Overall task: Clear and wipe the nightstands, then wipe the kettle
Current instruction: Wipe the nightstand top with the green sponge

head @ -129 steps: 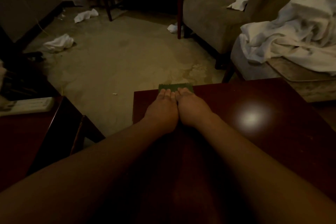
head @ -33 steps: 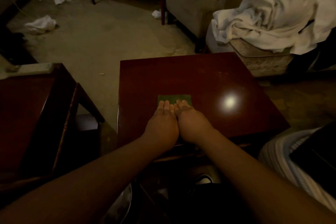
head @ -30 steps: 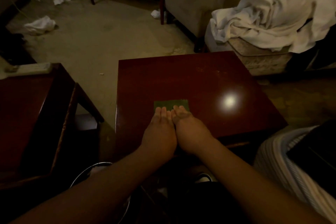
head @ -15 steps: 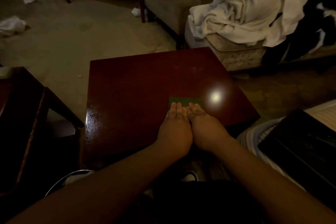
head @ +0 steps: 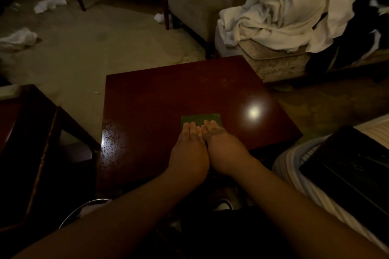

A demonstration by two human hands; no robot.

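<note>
On the dark red nightstand (head: 147, 99), toward its near edge, lies a green cloth (head: 200, 119). Both hands press flat on the cloth's near part, fingers straight and side by side: the left hand (head: 189, 153) touching the right hand (head: 225, 149). Beyond the nightstand's far right corner sits a heap of white linen (head: 284, 12).

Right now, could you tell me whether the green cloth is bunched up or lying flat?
Flat: the green cloth lies as a neat rectangle on the nightstand, with both hands' straight fingers pressing it.
</note>
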